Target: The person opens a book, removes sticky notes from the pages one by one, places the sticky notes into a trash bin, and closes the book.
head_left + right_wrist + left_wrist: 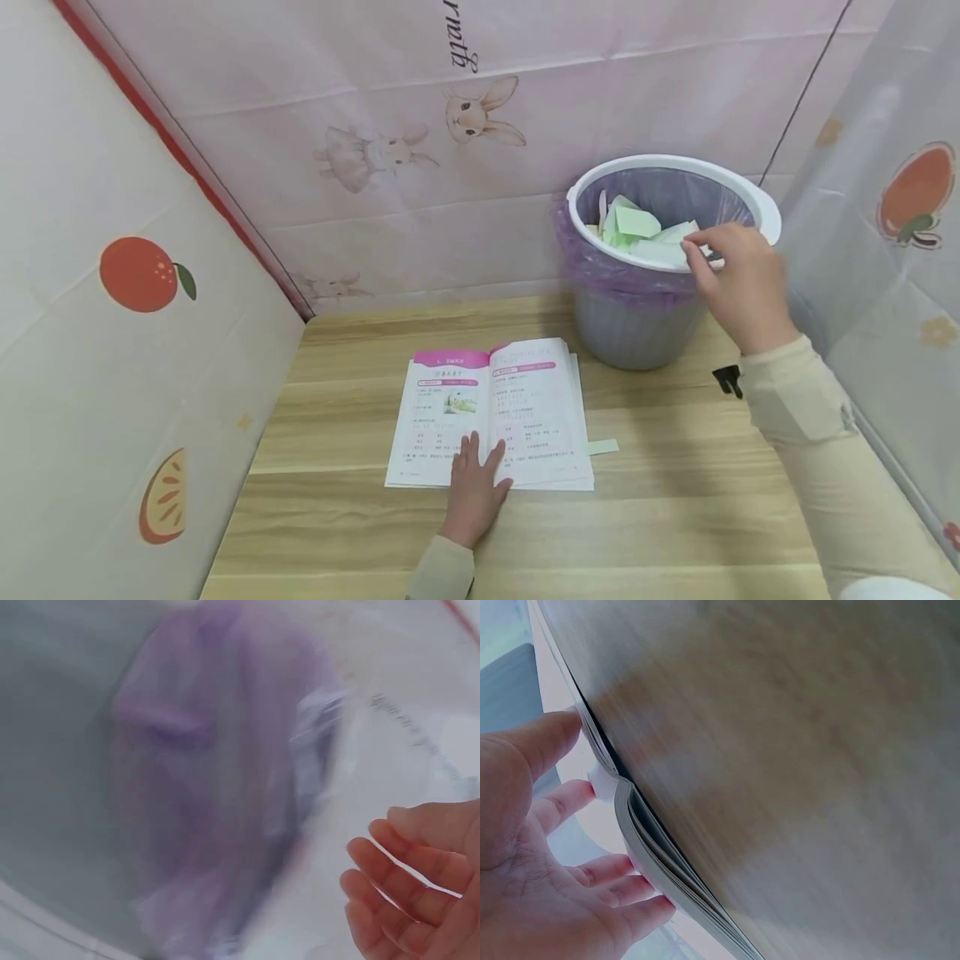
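An open printed book (540,417) with pink headings lies on the wooden table. My left hand (474,492) rests on its lower middle, fingers spread over the pages near the fold. In the left wrist view, the fingertips (660,906) touch the book's lower edge (641,825). My right hand (738,275) is over the near right rim of a grey bin (637,333), thumb close to index finger. The right wrist view shows the right hand (420,877) with loosely bent fingers and nothing between them. Crumpled green and white papers (637,223) fill the bin.
A purple bag (600,271) lines the bin under its white rim (667,160). A pale green paper strip (603,447) sticks out at the book's right side. A small black clip-like piece (727,381) shows by the right sleeve. Printed curtains (375,217) surround the table.
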A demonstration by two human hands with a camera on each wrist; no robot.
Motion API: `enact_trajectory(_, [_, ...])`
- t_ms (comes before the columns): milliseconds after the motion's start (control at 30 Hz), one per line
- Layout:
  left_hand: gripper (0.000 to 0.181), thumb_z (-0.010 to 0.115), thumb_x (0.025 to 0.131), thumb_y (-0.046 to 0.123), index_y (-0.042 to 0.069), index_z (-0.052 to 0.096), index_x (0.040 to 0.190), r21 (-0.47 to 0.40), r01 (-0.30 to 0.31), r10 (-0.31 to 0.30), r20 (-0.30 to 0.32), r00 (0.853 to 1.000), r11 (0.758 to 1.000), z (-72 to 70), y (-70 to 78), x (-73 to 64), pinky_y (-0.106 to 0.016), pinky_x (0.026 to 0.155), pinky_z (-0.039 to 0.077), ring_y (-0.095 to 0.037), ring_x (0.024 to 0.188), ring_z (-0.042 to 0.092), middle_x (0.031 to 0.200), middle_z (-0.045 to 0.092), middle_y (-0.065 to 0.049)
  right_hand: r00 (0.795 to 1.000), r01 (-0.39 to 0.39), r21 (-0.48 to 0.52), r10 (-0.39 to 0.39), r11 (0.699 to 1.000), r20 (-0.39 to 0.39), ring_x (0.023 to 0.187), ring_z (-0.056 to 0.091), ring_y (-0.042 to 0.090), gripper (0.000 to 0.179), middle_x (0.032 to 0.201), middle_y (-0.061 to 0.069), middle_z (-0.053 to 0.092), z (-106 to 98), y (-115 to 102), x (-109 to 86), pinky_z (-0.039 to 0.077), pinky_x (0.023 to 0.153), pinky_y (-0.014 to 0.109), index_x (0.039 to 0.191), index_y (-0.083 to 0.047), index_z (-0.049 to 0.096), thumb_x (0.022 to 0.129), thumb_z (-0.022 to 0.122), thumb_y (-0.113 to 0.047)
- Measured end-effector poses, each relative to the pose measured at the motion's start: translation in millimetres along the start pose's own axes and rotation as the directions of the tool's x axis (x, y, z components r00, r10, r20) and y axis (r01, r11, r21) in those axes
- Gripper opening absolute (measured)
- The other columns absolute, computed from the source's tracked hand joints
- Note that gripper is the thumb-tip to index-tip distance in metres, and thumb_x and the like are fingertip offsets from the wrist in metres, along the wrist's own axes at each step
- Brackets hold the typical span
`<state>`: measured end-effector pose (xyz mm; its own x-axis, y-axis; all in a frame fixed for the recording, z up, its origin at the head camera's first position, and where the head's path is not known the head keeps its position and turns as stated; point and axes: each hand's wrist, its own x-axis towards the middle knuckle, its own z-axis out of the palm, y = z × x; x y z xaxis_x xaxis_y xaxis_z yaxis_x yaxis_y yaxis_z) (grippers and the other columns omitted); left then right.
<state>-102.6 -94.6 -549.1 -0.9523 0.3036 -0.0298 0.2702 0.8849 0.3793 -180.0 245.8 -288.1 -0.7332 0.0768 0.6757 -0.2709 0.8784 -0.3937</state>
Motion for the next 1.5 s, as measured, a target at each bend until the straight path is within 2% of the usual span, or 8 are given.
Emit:
enact_trajectory(133, [0.055, 0.065, 0.091, 0.030, 0.012, 0.050, 0.140, -0.007, -0.001, 0.001, -0.007, 1.000, 1.000, -1.3, 0.4, 3.0, -0.057, 0.113, 0.021, -0.047, 0.140, 0.021, 0.150, 0.028, -0.030, 0.997, 0.065, 0.180, -0.057, 0.981, -0.048, 0.079, 0.063, 0.012, 0.011, 0.088, 0.018, 0.071, -2.2, -22.2, -33.5, 0.049, 0.076, 0.022, 0.094, 0.004, 0.072, 0.083, 0.070, 0.002])
enact_trajectory(267, [0.054, 0.066, 0.090, 0.029, 0.011, 0.052, 0.139, -0.008, -0.010, 0.009, -0.024, 1.000, 1.000, -6.0, 1.5, 3.8, -0.058, 0.112, 0.023, -0.048, 0.139, 0.023, 0.148, 0.029, -0.031, 0.974, -0.164, 0.418, 0.080, 0.894, 0.210, 0.084, 0.061, -0.004, 0.014, 0.094, 0.015, 0.072, 21.8, -25.0, -85.4, 0.047, 0.077, 0.009, 0.101, 0.002, 0.070, 0.089, 0.066, -0.002])
enact_trajectory(400, [0.054, 0.066, 0.091, 0.029, 0.010, 0.052, 0.139, -0.004, -0.002, 0.002, -0.022, 1.000, 1.000, -8.2, 0.3, 3.5, -0.058, 0.112, 0.023, -0.048, 0.139, 0.023, 0.148, 0.029, -0.031, 0.805, -0.495, 0.420, 0.221, 0.761, 0.550, 0.090, 0.067, 0.018, 0.027, 0.100, 0.017, 0.070, 70.0, -16.1, -145.6, 0.054, 0.081, 0.022, 0.113, 0.006, 0.063, 0.100, 0.052, -0.015])
enact_trajectory(533, [0.052, 0.062, 0.093, 0.031, 0.011, 0.051, 0.140, -0.014, 0.013, -0.013, -0.001, 1.000, 1.000, -6.6, -1.5, 3.5, -0.058, 0.113, 0.021, -0.047, 0.140, 0.021, 0.150, 0.028, -0.030, 0.629, -0.692, 0.309, 0.334, 0.652, 0.702, 0.095, 0.066, 0.035, 0.031, 0.103, 0.024, 0.067, 110.0, -16.0, -190.9, 0.056, 0.084, 0.039, 0.117, 0.015, 0.056, 0.102, 0.046, -0.010])
enact_trajectory(667, [0.050, 0.060, 0.094, 0.032, 0.011, 0.051, 0.140, -0.010, 0.007, -0.007, 0.001, 1.000, 1.000, -5.3, -0.9, 3.0, -0.058, 0.113, 0.021, -0.047, 0.140, 0.021, 0.149, 0.029, -0.030, 0.551, -0.756, 0.201, 0.440, 0.623, 0.709, 0.092, 0.066, 0.036, 0.030, 0.106, 0.029, 0.064, 129.7, -23.2, -211.6, 0.055, 0.081, 0.044, 0.118, 0.017, 0.054, 0.100, 0.046, -0.006])
enact_trajectory(1000, [0.050, 0.060, 0.095, 0.031, 0.011, 0.051, 0.140, -0.010, 0.010, -0.009, 0.014, 1.000, 1.000, -6.5, 1.7, -1.0, -0.057, 0.113, 0.021, -0.047, 0.140, 0.022, 0.149, 0.029, -0.031, 0.501, -0.817, 0.170, 0.533, 0.551, 0.681, 0.112, 0.057, 0.043, 0.034, 0.119, 0.032, 0.059, 138.1, -33.0, -225.3, 0.051, 0.091, 0.048, 0.124, 0.017, 0.050, 0.098, 0.046, -0.005])
enact_trajectory(1367, [0.050, 0.058, 0.095, 0.033, 0.011, 0.051, 0.140, -0.014, 0.003, -0.003, 0.009, 1.000, 1.000, -8.5, 2.2, 0.7, -0.058, 0.113, 0.021, -0.047, 0.140, 0.022, 0.150, 0.029, -0.030, 0.403, -0.908, 0.202, 0.631, 0.367, 0.662, 0.104, 0.056, 0.033, 0.044, 0.120, 0.026, 0.056, 148.1, -36.8, -225.0, 0.051, 0.082, 0.035, 0.132, 0.008, 0.047, 0.092, 0.057, -0.006])
enact_trajectory(1500, [0.051, 0.058, 0.095, 0.032, 0.011, 0.049, 0.141, -0.042, 0.015, -0.014, 0.025, 1.000, 0.999, -9.5, 2.2, -1.4, -0.057, 0.114, 0.020, -0.045, 0.141, 0.020, 0.150, 0.028, -0.029, 0.450, -0.885, 0.238, 0.609, 0.399, 0.653, 0.092, 0.062, 0.024, 0.035, 0.107, 0.020, 0.065, 148.1, -46.3, -231.1, 0.052, 0.075, 0.026, 0.121, 0.009, 0.057, 0.089, 0.063, -0.005])
